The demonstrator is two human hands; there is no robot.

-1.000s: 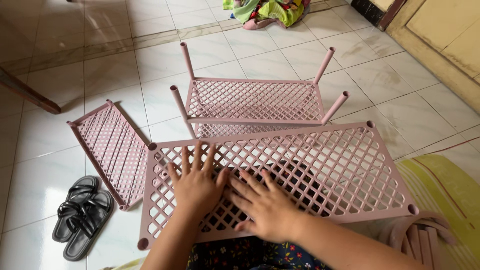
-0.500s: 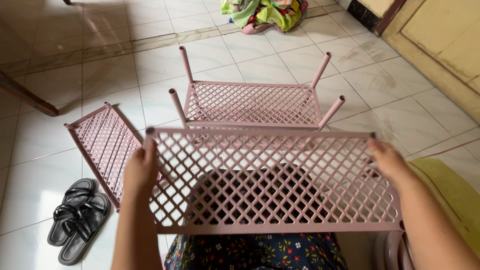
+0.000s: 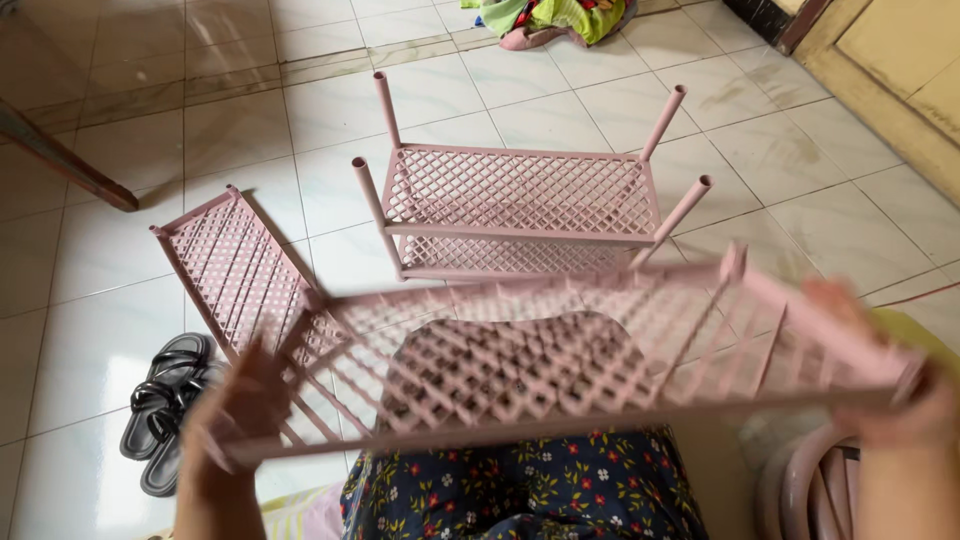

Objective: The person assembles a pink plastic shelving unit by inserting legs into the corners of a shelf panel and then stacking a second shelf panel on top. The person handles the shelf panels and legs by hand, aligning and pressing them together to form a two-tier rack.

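I hold a pink lattice shelf panel [image 3: 560, 350] flat in the air over my lap, blurred by motion. My left hand [image 3: 235, 415] grips its left end and my right hand [image 3: 900, 390] grips its right end. Beyond it on the tiled floor stands a pink partly built rack [image 3: 520, 200] with two lattice shelves and several upright tubes. Another pink lattice panel [image 3: 235, 265] lies flat on the floor to the left.
A pair of black sandals [image 3: 165, 405] lies at the left by my knee. A heap of green and pink cloth [image 3: 555, 18] is at the top. A dark wooden leg [image 3: 60, 160] slants at upper left. A pink round object [image 3: 810, 490] sits lower right.
Both hands went from pressing on the panel's middle to gripping its ends. The panel has been lifted and swung toward me, now tilted and blurred.
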